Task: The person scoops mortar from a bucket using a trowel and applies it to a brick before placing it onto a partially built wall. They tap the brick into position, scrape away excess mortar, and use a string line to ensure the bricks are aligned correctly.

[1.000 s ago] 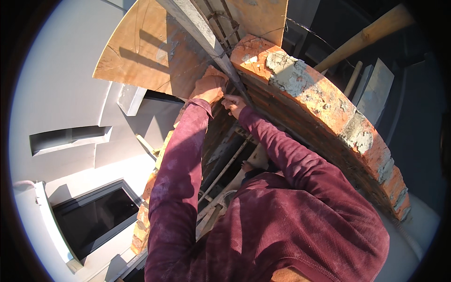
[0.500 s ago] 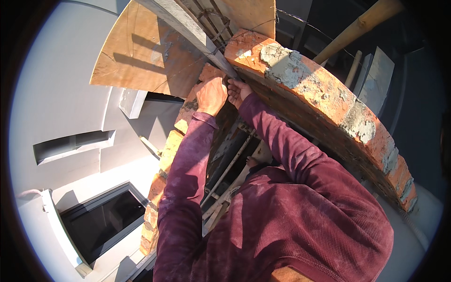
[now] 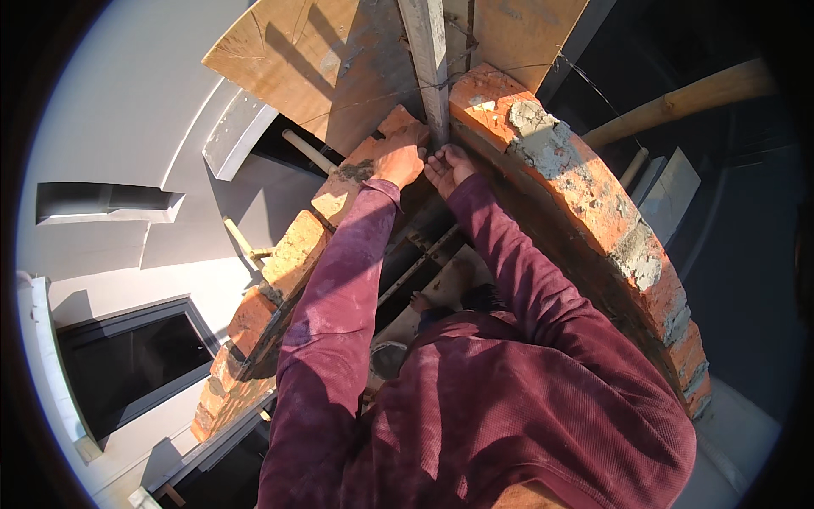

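My left hand (image 3: 400, 159) is closed in a fist against the inner end of the left brick wall (image 3: 297, 248), just left of the foot of a long grey bar (image 3: 426, 59). Close beside it, palm partly turned up, my right hand (image 3: 449, 168) has its fingers curled together near the bar's lower end. Whatever lies between the fingers of either hand is too small or hidden to make out. A thin dark wire (image 3: 527, 66) runs across the bar above my hands and over the right brick wall (image 3: 585, 182), which has grey mortar on top.
Brown plywood sheets (image 3: 360, 81) stand behind the bar. Below, between the walls, are scaffold bars (image 3: 420, 267) and my bare feet (image 3: 421, 301). Wooden poles (image 3: 682, 102) stick out at the right. A pale building wall with a dark window (image 3: 131, 360) lies to the left.
The view has turned, so the bar now looks more upright and the walls have shifted. My hands stay close together at the bar's foot, my right palm showing more.
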A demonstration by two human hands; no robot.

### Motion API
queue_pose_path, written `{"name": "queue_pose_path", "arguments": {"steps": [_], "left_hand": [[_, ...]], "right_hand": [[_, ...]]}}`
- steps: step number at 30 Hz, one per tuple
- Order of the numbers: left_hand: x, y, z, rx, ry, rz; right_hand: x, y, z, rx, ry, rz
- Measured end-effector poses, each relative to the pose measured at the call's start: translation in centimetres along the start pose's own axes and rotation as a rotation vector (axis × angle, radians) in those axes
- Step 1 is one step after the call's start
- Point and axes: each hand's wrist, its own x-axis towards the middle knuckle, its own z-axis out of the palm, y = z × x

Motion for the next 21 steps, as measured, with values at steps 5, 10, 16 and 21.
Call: {"name": "queue_pose_path", "arguments": {"steps": [5, 10, 16, 21], "left_hand": [[2.0, 0.5, 1.8, -0.078, 0.114, 0.019], [4.0, -1.2, 3.1, -0.245, 0.142, -0.026], [5.5, -2.4, 4.3, -0.315, 0.133, -0.049], [6.8, -1.9, 2.2, -0.159, -0.034, -0.016]], "right_hand": [[0.3, -2.5, -1.3, -0.208, -0.085, 0.011], [-1.0, -1.9, 0.0, -0.798, 0.243, -0.192], [-1.8, -0.7, -1.3, -0.975, 0.229, -0.101], [-2.5, -1.6, -1.3, -0.619, 0.187, -0.176]]}}
